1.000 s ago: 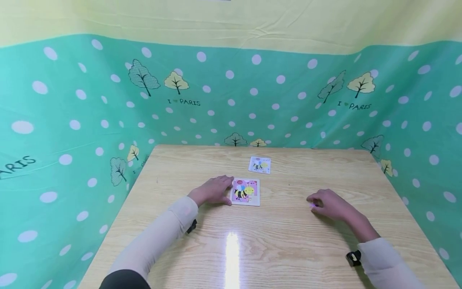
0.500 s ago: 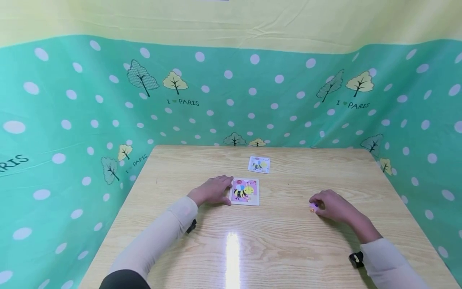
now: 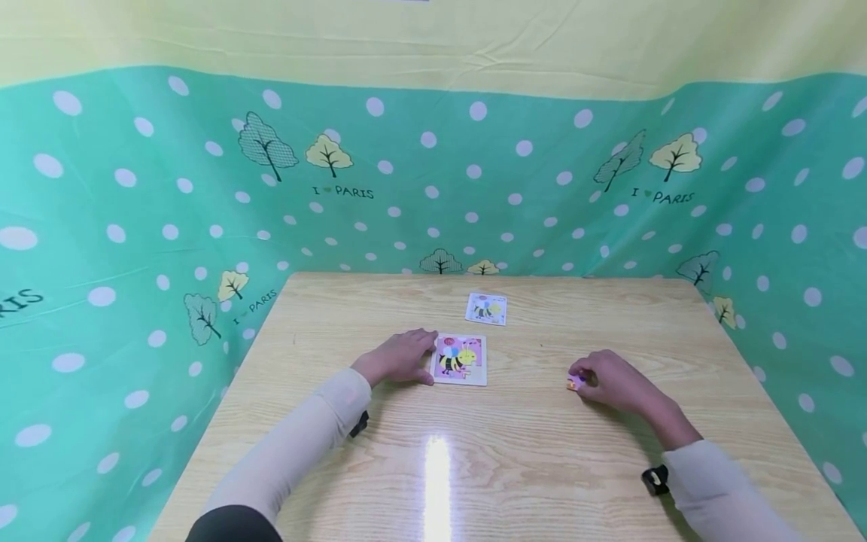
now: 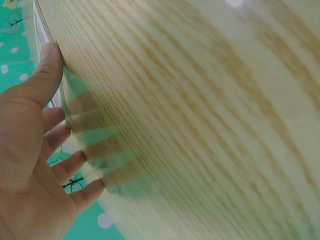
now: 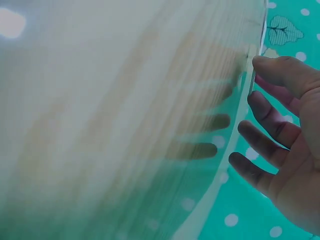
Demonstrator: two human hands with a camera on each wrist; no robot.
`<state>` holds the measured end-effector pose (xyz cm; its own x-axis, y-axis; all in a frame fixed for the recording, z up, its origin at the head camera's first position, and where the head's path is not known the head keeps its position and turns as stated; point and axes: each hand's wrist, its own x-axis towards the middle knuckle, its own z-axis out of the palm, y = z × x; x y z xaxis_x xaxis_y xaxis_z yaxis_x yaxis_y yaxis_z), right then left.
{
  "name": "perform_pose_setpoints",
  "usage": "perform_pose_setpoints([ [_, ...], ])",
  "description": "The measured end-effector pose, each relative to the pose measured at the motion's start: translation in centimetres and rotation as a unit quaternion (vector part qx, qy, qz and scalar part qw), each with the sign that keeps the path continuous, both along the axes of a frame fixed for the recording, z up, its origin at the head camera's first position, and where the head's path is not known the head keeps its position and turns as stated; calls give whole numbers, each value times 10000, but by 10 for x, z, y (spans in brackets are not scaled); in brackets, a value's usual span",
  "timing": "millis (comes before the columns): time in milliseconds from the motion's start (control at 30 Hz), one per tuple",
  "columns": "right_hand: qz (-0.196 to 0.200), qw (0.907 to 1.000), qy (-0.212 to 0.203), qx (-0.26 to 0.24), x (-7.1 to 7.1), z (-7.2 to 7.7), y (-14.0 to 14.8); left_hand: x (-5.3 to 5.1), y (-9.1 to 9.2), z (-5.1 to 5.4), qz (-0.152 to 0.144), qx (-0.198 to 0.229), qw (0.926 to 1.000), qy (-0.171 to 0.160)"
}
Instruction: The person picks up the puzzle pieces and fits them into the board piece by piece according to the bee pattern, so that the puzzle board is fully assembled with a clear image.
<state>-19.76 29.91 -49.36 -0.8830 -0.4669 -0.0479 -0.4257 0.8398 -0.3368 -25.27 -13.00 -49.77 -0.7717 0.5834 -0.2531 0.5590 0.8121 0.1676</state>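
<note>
A square puzzle board (image 3: 478,375) with a bee picture lies flat near the table's middle, its lower right part bare and white. My left hand (image 3: 401,356) rests at its left edge, thumb by the near corner and a fingertip by the far one. In the left wrist view, the thumb (image 4: 47,67) touches the board's edge and the other fingers are loosely spread. To the right, my right hand (image 3: 612,380) pinches a small pink and orange puzzle piece (image 3: 575,382) between thumb and forefinger, just over the table. The fingers hide part of the piece.
Behind the board lies a smaller card (image 3: 486,309) with a similar bee picture. The wooden table (image 3: 542,459) has a bright light reflection at its front. A green dotted cloth (image 3: 474,181) surrounds the back and sides.
My right hand first shifts slightly right, then moves left and a little away with the pinched puzzle piece, which shows more now. The left hand and the board stay in place.
</note>
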Motion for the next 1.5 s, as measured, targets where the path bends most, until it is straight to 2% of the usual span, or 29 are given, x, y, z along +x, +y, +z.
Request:
perform_pose_setpoints([
  [333,222,9997,7,-38,-12,5,-36,1,0,0,17,13,10000,-39],
  [567,243,9994,-228,-134,-19,11,-69,0,-1,-3,36,11,10000,39],
  [1100,755,9964,-361,-102,-31,8,-139,-2,-1,-4,-12,17,10000,41],
  [1500,919,9949,-402,72,-40,-1,-162,-2,-3,-5,-7,49,10000,45],
])
